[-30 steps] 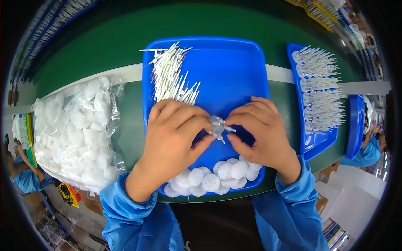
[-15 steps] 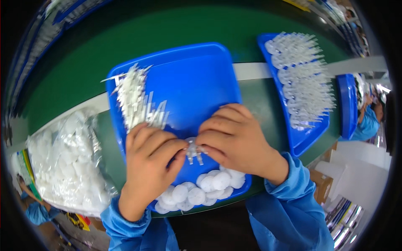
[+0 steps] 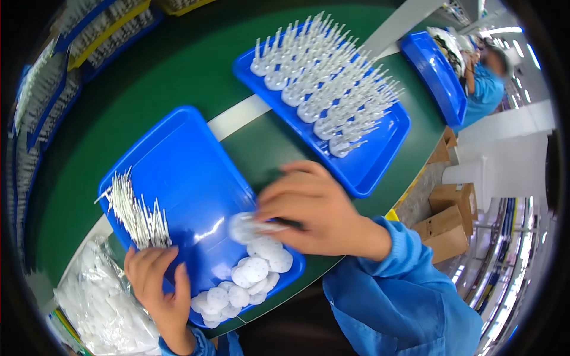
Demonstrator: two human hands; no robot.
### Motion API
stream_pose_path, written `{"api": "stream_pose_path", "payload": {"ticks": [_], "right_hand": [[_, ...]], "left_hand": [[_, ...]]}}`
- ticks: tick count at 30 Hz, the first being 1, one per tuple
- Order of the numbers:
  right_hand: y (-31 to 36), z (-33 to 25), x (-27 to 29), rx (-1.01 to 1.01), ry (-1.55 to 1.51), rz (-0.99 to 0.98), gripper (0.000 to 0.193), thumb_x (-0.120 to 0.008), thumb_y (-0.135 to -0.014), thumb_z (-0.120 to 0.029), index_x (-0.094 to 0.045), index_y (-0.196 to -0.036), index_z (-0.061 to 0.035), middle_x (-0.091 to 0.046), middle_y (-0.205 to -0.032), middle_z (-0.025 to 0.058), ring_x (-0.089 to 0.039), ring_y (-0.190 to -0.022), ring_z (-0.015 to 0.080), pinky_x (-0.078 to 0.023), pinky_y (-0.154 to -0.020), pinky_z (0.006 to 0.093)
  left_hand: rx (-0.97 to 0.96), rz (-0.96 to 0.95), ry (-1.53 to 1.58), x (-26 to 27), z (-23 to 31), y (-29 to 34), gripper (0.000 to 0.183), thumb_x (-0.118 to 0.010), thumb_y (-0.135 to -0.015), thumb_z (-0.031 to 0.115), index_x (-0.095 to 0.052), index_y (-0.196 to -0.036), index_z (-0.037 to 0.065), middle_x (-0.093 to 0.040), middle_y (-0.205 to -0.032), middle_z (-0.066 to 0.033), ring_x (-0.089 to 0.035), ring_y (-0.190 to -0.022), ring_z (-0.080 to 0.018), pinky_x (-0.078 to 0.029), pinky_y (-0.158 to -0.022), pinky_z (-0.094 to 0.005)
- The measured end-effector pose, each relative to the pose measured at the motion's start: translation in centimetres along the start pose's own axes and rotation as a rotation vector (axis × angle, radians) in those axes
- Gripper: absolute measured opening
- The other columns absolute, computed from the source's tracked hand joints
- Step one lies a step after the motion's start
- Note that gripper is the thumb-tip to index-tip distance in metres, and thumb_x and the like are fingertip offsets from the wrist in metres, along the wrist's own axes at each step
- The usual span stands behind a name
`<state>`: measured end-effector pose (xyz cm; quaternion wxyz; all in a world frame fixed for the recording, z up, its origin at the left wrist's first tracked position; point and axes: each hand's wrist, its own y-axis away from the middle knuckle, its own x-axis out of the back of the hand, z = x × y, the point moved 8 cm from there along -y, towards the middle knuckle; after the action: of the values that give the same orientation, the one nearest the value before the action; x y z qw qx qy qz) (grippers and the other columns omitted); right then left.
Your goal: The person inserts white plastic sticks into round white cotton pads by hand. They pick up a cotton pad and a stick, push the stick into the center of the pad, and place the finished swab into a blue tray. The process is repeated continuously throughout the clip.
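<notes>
On the green bench, a shallow blue rectangular plastic tray lies by the near edge. Inside it, thin white sticks lie along the left edge and round white discs along the near edge. To its left lies a clear plastic bag of white pieces. To its right, a second blue rectangular plastic tray carries rows of clear pronged plastic pieces; farther right is a third blue plastic tray.
</notes>
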<state>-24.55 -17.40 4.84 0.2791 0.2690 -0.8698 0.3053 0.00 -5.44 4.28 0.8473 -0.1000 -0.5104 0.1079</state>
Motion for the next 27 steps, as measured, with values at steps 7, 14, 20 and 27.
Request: {"api": "stream_pose_path", "payload": {"ticks": [7,14,20,27], "right_hand": [[10.7,10.9,18.2,-0.442,0.368,0.351,0.019,-0.083,-0.086,-0.001,-0.079,-0.105,-0.0049,-0.077,-0.114,0.0109,-0.073,-0.11,0.0249,-0.056,-0.098,0.0358],[11.6,18.3,20.2,-0.577,0.632,0.377,0.017,-0.082,-0.09,-0.02,-0.081,-0.093,-0.0039,-0.072,-0.133,0.0142,-0.07,-0.121,0.0342,-0.055,-0.104,0.0422],[12.4,18.2,19.9,-0.607,0.529,0.424,0.019,-0.08,-0.092,-0.019,-0.082,-0.103,-0.0041,-0.071,-0.137,0.0144,-0.068,-0.124,0.0349,-0.055,-0.103,0.0413],[13.7,13.9,18.3,-0.547,0.815,0.303,0.027,-0.078,-0.098,-0.031,-0.08,-0.116,-0.0109,-0.071,-0.14,0.0118,-0.061,-0.137,0.0356,-0.04,-0.12,0.0556]], "left_hand": [[0.051,0.105,0.122,-0.2,-3.4,4.8,0.01,-0.067,-0.095,0.001,-0.073,-0.102,0.002,-0.075,-0.103,-0.0099,-0.069,-0.108,-0.032,-0.037,-0.123,-0.0594],[0.039,0.099,0.133,-1.0,-2.5,4.9,0.011,-0.069,-0.09,0.003,-0.075,-0.099,0.008,-0.076,-0.101,-0.0073,-0.07,-0.104,-0.028,-0.029,-0.13,-0.0601],[0.104,0.147,0.209,-0.9,-2.8,5.2,0.011,-0.069,-0.091,0.004,-0.076,-0.098,0.008,-0.075,-0.1,-0.0073,-0.07,-0.102,-0.0283,-0.027,-0.13,-0.0608],[0.075,0.161,0.236,-1.2,-2.1,5.4,0.011,-0.069,-0.092,0.005,-0.076,-0.099,0.007,-0.075,-0.101,-0.0071,-0.07,-0.103,-0.0291,-0.027,-0.13,-0.0613]]}}
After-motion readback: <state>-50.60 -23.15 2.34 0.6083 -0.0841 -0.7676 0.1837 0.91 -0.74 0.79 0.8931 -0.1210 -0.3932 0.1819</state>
